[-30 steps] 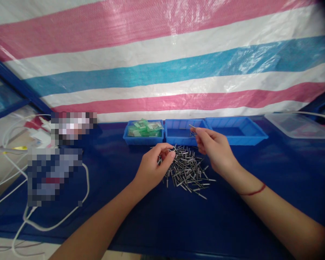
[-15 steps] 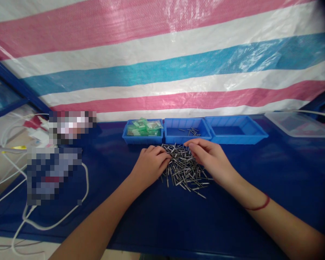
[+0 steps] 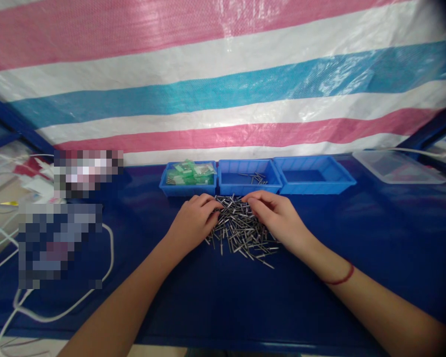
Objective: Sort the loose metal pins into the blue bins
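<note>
A loose pile of metal blind rivets (image 3: 241,228) lies on the blue tabletop (image 3: 223,297). My left hand (image 3: 194,218) rests against the pile's left side, fingers curled and thumb drawn in near the index finger; whatever may be between them is hidden. Over the upper right of the pile, my right hand (image 3: 277,215) has its thumb and index finger pinched together, and I cannot make out what they hold. Just behind the pile stands a blue bin (image 3: 249,189) with several rivets on its floor.
Left of that bin, another blue bin (image 3: 189,190) holds green-and-clear packets (image 3: 189,172). To the right is a third blue bin (image 3: 317,187), then a clear plastic lid (image 3: 399,168). White cables (image 3: 111,248) loop on the left. A striped plastic sheet (image 3: 223,99) hangs behind.
The whole view has shifted slightly, so the bins and pile appear farther left. Both hands stay at the pile, the left one slightly farther out to its left side.
</note>
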A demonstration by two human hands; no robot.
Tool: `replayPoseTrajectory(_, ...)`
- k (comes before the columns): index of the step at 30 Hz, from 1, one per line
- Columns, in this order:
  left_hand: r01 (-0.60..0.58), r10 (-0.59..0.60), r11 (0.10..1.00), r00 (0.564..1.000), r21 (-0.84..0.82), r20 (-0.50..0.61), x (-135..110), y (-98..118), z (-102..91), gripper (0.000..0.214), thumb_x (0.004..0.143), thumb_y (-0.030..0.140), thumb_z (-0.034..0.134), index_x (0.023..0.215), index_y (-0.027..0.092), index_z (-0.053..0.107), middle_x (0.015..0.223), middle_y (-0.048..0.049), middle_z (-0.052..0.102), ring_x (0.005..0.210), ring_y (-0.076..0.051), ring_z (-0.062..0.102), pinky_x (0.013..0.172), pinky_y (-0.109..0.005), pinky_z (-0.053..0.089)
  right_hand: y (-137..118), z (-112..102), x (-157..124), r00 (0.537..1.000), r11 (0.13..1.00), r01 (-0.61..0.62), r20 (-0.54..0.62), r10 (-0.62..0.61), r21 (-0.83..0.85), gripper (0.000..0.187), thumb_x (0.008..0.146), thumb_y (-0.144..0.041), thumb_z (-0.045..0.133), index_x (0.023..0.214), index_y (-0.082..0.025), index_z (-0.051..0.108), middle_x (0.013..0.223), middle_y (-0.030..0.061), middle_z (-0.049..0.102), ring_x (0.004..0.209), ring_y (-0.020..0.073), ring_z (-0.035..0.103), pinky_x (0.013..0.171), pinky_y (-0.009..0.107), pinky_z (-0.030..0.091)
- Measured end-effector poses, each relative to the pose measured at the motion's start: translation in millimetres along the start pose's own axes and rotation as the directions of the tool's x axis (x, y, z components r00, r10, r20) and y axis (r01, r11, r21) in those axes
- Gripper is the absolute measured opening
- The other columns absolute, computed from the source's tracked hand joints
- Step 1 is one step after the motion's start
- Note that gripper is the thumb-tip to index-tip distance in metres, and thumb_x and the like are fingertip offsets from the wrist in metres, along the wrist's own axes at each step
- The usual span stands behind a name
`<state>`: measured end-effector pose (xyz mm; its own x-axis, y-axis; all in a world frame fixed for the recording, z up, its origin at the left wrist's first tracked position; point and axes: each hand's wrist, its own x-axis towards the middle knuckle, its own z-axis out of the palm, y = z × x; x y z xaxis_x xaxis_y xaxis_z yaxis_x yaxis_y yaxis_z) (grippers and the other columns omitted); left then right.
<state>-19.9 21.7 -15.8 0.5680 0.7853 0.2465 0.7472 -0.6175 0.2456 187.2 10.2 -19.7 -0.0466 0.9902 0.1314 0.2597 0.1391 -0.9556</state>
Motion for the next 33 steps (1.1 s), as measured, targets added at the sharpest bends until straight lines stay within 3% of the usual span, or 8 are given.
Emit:
replayPoseTrajectory(7, 0.038, -0.041, 0.998, 0.997, -0.043, -0.071, 0.7, 4.9, -11.2, 0.018, 0.087, 0.018, 0.048, 0.098, 0.016, 0.063, 0.094, -0.0066, 0.058, 0.086, -0.018, 0.058, 0.080, -0.030, 0.046, 1.2, -0.3, -1.4, 0.999, 0.998, 0.035, 0.009, -0.034, -0.044, 0.026, 0.083, -0.035, 0.053, 0.083, -0.014, 0.068, 0.061, -0.0003, 0.055, 0.051, 0.0108, 0.043, 0.048, 0.024, 0.033)
replayPoseTrajectory(11, 0.027, -0.025, 0.999, 0.997, -0.025, 0.077, -3.1, 7.6, -24.4, 0.013, 0.081, 0.019, 0.054, 0.086, 0.018, 0.066, 0.083, -0.0022, 0.058, 0.071, -0.014, 0.057, 0.067, -0.024, 0.045, 2.7, -0.6, -2.4, 0.999, 0.997, 0.050, 0.015, -0.050, -0.054, 0.028, 0.083, -0.036, 0.052, 0.084, -0.014, 0.068, 0.062, 0.0005, 0.056, 0.052, 0.0111, 0.045, 0.048, 0.024, 0.035)
replayPoseTrajectory(18, 0.057, -0.047, 0.998, 0.975, -0.041, 0.217, -9.2, 6.3, -36.9, 0.011, 0.079, 0.023, 0.059, 0.081, 0.021, 0.070, 0.082, -0.0006, 0.062, 0.062, -0.011, 0.056, 0.058, -0.021, 0.040, 0.6, 0.5, -2.8, 0.999, 0.996, 0.049, 0.011, -0.048, -0.074, 0.028, 0.083, -0.037, 0.052, 0.083, -0.014, 0.069, 0.064, 0.0014, 0.060, 0.054, 0.0124, 0.048, 0.051, 0.026, 0.039)
replayPoseTrajectory(24, 0.010, -0.008, 1.000, 0.963, -0.005, 0.269, -9.8, 11.9, -30.2, 0.015, 0.085, 0.032, 0.058, 0.087, 0.022, 0.070, 0.084, -0.0009, 0.063, 0.068, -0.014, 0.060, 0.062, -0.024, 0.043, 4.7, 0.7, -2.2, 0.998, 0.995, 0.064, 0.013, -0.063, -0.081, 0.025, 0.083, -0.034, 0.053, 0.084, -0.015, 0.069, 0.074, 0.0036, 0.066, 0.062, 0.0147, 0.055, 0.057, 0.027, 0.043)
replayPoseTrajectory(33, 0.001, -0.006, 1.000, 0.970, 0.022, 0.242, -11.1, 21.1, -17.7, 0.015, 0.087, 0.026, 0.055, 0.094, 0.021, 0.067, 0.089, -0.0019, 0.063, 0.073, -0.014, 0.061, 0.067, -0.024, 0.047, 8.5, 1.7, -3.5, 0.996, 0.992, 0.084, 0.024, -0.082, -0.096, 0.026, 0.085, -0.035, 0.052, 0.084, -0.016, 0.069, 0.076, 0.0045, 0.068, 0.065, 0.0165, 0.058, 0.061, 0.029, 0.046)
